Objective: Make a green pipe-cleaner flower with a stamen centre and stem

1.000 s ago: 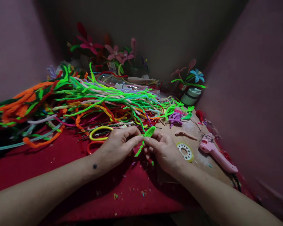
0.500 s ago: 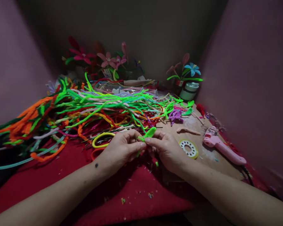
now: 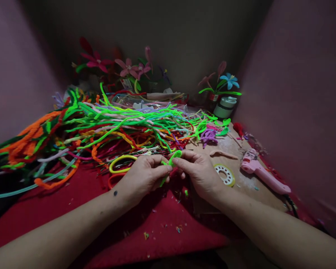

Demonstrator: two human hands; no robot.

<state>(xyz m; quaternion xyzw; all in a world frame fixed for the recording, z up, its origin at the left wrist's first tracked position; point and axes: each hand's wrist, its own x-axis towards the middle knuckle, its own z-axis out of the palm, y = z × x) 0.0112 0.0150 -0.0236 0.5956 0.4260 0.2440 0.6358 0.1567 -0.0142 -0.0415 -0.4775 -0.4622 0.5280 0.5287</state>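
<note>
From the head view, I have the green fuzzy piece (image 3: 175,154) pinched between both hands, above the middle of the red-covered desk (image 3: 123,228); my left grip (image 3: 144,172) is closed on it at its lower part, with a green end poking out below the fingers; my right grip (image 3: 200,172) is closed on it too, thumb and forefinger at the looped upper part, the fingertips of both hands close together.

Just beside my left wrist, on its far side, lie the scissors (image 3: 121,164), yellow and red handles showing; beyond my hands a heap of coloured fuzzy stems (image 3: 128,119) spreads from the desk's left edge across towards the far right corner.

Towards the right edge of the desk lies a brown board (image 3: 245,179); on it I see a tape roll (image 3: 226,175) just beside my right hand, a pink glue gun (image 3: 261,170) near the board's right side, and a purple fuzzy bundle (image 3: 208,137) near its far edge; a pale green container (image 3: 224,107) stands by the far right corner, a blue flower (image 3: 229,80) above it; pink flowers (image 3: 126,69) rise along the far edge, dim and blurred.
</note>
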